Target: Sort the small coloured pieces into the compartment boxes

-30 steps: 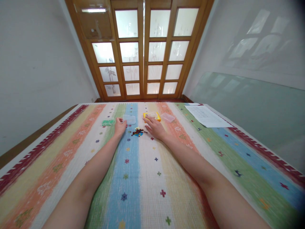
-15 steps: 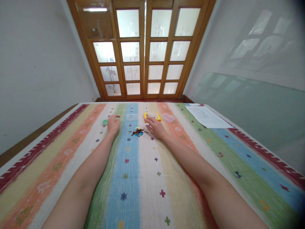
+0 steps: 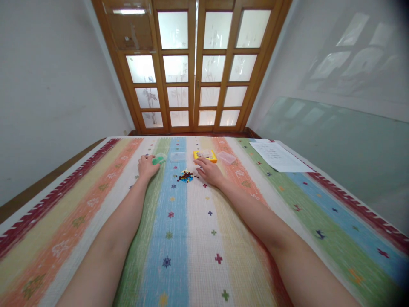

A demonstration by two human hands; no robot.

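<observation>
Small dark, blue and yellow pieces form a pile on the striped cloth, between my hands. At the pile's upper left, my left hand has its fingers against a clear container with green contents. My right hand lies right of the pile with its fingers apart, fingertips near the front edge of a yellow box; nothing shows in it. A clear flat case sits between the green container and the box. Right of the box is another clear case.
White printed sheets lie at the table's far right. The striped tablecloth covers the table. Behind the far edge stand wooden doors with glass panes. A pale glass panel leans against the right wall.
The green-filled container has moved right, from the left of my left hand to its right side. My left hand has shifted slightly left and now touches it. My right hand has stayed by the yellow box.
</observation>
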